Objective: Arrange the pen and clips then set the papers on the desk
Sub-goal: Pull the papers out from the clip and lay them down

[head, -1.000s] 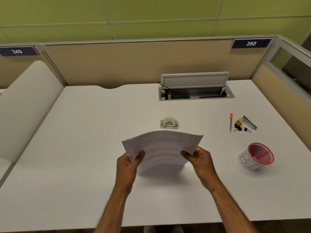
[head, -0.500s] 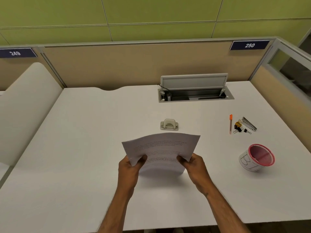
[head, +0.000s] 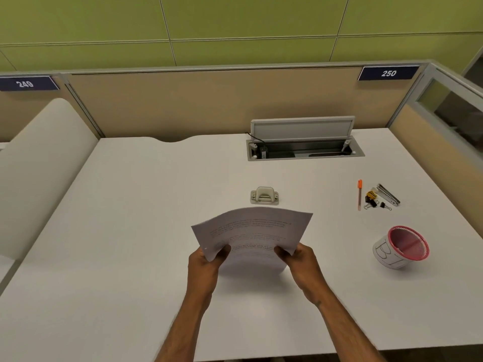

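A sheaf of printed white papers (head: 252,232) is held above the white desk (head: 130,231), bowed upward in the middle. My left hand (head: 206,267) grips its lower left corner and my right hand (head: 300,265) grips its lower right corner. At the far right of the desk lies an orange-capped pen (head: 359,195), pointing away from me. Right beside it sit a few small black and yellow binder clips (head: 372,201) and a long metal clip (head: 388,194).
A pink mesh cup (head: 402,248) with a white paper label stands at the right, near the front. A small beige hole punch (head: 264,195) lies just beyond the papers. An open cable hatch (head: 304,150) is sunk into the desk's back. Beige partitions enclose the back and right side.
My hands and the papers have drawn slightly closer to me and the sheets have bowed more. The pen, clips and cup have not moved.
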The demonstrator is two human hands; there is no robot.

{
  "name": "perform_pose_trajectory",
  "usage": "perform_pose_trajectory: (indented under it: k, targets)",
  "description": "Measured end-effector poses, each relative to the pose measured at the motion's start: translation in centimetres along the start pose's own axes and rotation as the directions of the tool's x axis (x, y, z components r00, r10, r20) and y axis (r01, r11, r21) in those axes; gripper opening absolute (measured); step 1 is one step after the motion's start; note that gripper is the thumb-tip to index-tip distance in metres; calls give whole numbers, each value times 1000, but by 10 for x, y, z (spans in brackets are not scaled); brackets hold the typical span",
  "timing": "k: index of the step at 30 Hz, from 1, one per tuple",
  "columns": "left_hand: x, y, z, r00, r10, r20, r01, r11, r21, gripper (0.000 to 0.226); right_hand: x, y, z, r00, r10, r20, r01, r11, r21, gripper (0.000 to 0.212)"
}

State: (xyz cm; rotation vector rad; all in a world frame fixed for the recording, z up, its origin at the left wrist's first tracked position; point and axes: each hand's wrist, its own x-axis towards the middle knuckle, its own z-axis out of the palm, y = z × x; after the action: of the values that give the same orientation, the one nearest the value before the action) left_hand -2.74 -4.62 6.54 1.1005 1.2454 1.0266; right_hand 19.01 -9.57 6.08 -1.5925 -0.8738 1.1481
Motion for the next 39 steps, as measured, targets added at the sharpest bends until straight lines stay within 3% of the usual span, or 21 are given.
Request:
perform_pose_trajectory:
  k: [4,10,23,32,35,39]
  targets:
    - [1,-2,-7,999,35,-1,-35,999,26,18,0,-2,-3,1000,-16,6,16,1000,-1,18]
    - [-2,-10,0,999,-34,7,34,999,24,19,2,7,4,1000,29,-10,-30,999,-16,23]
    - [24,27,-9,997,37,62,-39,999,30,18,3,-36,1,995,-96,-16,96,995,-14,18]
    - [36,32,-11,987,104,-122,-91,990,111,11,6,-41,14,996,-55,-73,53,998,-30,13]
    - [34,30,-13,981,130,-141,-110,983,144,24,5,-36,18,995,-50,-81,47,998,-30,9]
    - [30,23,-11,982,98,-162,-69,982,177,54,4,-28,23,991,-65,-121,63,998,-22,40]
